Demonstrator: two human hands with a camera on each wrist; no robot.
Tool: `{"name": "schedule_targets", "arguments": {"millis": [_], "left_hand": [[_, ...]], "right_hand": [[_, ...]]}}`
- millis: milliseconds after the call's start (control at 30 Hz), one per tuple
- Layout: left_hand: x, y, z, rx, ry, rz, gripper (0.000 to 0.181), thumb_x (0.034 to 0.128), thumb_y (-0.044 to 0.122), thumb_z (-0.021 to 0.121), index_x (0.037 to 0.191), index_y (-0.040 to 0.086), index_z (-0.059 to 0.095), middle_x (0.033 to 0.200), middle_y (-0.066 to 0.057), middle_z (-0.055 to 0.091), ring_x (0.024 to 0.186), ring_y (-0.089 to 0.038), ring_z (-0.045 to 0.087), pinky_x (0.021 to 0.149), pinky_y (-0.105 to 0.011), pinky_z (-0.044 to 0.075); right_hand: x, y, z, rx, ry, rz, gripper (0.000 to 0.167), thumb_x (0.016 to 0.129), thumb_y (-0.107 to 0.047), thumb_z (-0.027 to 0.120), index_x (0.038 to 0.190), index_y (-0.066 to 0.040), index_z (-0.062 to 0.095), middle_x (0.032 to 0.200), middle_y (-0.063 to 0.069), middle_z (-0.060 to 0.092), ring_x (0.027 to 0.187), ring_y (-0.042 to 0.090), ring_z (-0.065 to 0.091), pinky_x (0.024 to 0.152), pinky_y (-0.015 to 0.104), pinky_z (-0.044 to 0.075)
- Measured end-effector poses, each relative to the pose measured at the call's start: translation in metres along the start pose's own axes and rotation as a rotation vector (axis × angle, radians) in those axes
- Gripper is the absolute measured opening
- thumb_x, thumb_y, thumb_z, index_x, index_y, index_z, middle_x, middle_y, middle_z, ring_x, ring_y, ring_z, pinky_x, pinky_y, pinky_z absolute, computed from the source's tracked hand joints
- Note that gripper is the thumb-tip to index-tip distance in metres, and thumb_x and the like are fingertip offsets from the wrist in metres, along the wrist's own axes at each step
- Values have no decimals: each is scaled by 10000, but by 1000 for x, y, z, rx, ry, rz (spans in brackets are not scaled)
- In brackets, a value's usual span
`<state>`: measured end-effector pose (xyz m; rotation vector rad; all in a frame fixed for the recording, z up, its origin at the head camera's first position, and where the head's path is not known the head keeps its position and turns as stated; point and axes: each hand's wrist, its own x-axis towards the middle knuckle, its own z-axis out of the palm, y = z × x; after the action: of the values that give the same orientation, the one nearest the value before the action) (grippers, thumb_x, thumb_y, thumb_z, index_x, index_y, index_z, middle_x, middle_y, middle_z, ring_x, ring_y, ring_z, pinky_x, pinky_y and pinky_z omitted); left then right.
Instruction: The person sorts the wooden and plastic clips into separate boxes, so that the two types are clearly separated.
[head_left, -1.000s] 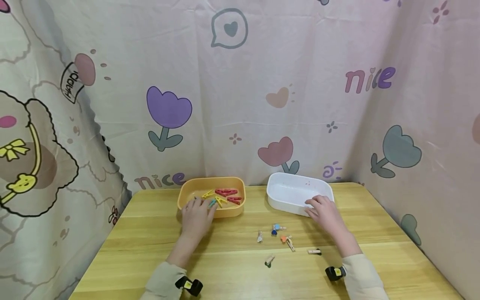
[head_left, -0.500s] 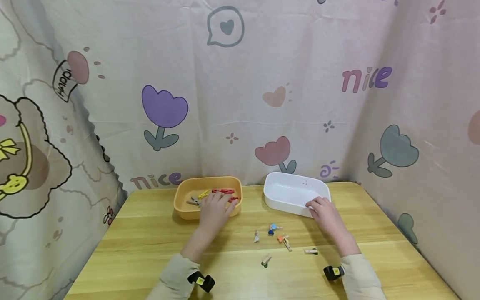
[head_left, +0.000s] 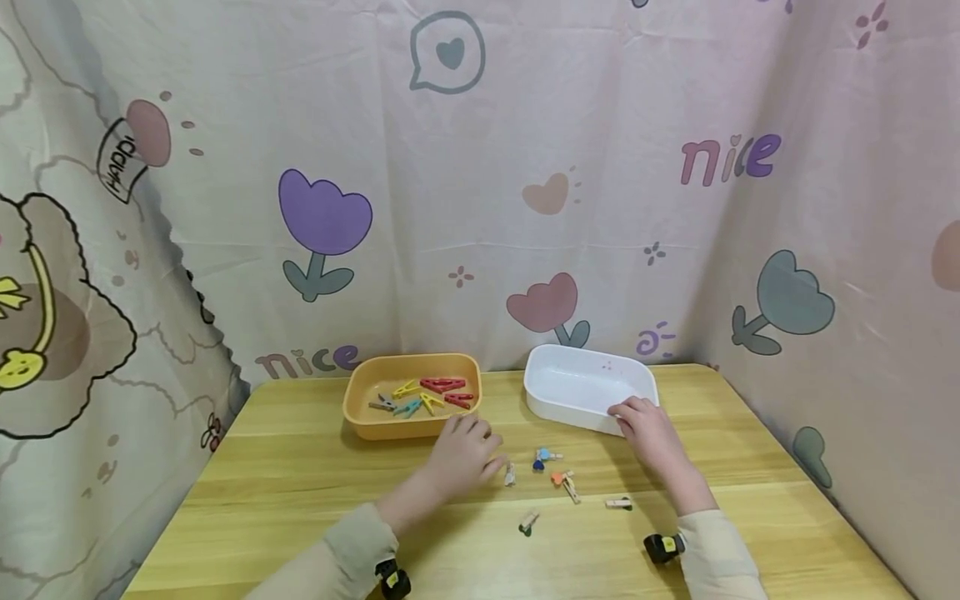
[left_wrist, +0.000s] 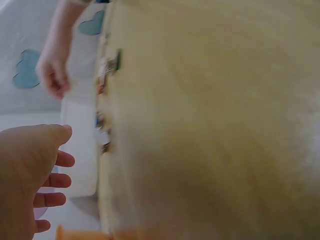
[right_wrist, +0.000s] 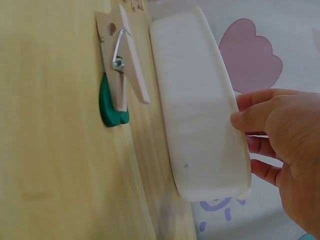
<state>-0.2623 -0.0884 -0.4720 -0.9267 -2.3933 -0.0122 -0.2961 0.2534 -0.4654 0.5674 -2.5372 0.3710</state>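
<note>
My left hand (head_left: 463, 457) hovers over the table just past the front corner of the yellow bin (head_left: 397, 429), fingers loosely spread and holding nothing. Closest to its thumb lies a small clothespin with a whitish figure (head_left: 510, 474). With thumb outside and fingers inside, my right hand (head_left: 652, 429) pinches the rim of the white bin (right_wrist: 197, 110). More small wooden clothespins lie between the hands: blue-topped ones (head_left: 546, 455), orange-topped ones (head_left: 566, 485), and two green-topped ones, one of them the near clothespin (right_wrist: 120, 65) in the right wrist view.
Inside the yellow bin are red clips (head_left: 442, 384), yellow clips (head_left: 430, 403), a teal clip (head_left: 408, 407) and a grey clip (head_left: 382, 403). Both bins stand at the back of the wooden table (head_left: 247, 500), before a patterned curtain (head_left: 450, 208).
My left hand has moved from over the yellow bin rightward and nearer, toward the loose clothespins, leaving the clips in the bin uncovered. The right hand stays at the white bin's rim.
</note>
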Motion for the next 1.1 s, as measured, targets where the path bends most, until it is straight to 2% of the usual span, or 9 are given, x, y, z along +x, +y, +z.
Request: {"name": "schedule_targets", "arguments": {"millis": [133, 267, 667, 933, 1100], "left_hand": [[-2, 15, 4, 35, -80, 90, 259, 918, 478, 603, 897, 238, 698, 930, 35, 634, 918, -180, 560, 894, -425, 434], [-5, 23, 7, 42, -141, 118, 265, 926, 486, 592, 894, 240, 685, 930, 46, 628, 923, -177, 554, 927, -455, 439], [-4, 27, 14, 70, -199, 117, 293, 930, 508, 574, 935, 232, 670, 997, 32, 631, 963, -177, 550, 940, -439, 425], [-4, 29, 22, 88, -145, 129, 211, 924, 414, 603, 910, 223, 694, 945, 42, 642, 882, -162, 562, 859, -389, 444], [-1, 30, 23, 67, -182, 74, 279, 939, 480, 560, 862, 230, 657, 903, 55, 628, 860, -148, 540, 789, -337, 398]], "right_hand": [[-1, 2, 0, -1, 9, -17, 169, 838, 4, 685, 982, -76, 724, 921, 68, 686, 863, 277, 620, 756, 456, 463], [-3, 3, 1, -2, 11, -24, 177, 831, 4, 694, 981, -84, 727, 914, 62, 681, 851, 269, 618, 735, 435, 453], [-5, 11, 0, -7, 14, -25, 176, 825, -2, 705, 972, -94, 730, 910, 53, 683, 836, 253, 616, 731, 434, 458], [-5, 10, -2, -18, -12, -2, 168, 837, -26, 710, 985, -102, 727, 917, 46, 676, 856, 246, 613, 730, 417, 454], [-5, 11, -1, -19, -16, 1, 163, 841, -29, 708, 986, -100, 727, 919, 48, 678, 854, 246, 613, 732, 416, 454]]}}
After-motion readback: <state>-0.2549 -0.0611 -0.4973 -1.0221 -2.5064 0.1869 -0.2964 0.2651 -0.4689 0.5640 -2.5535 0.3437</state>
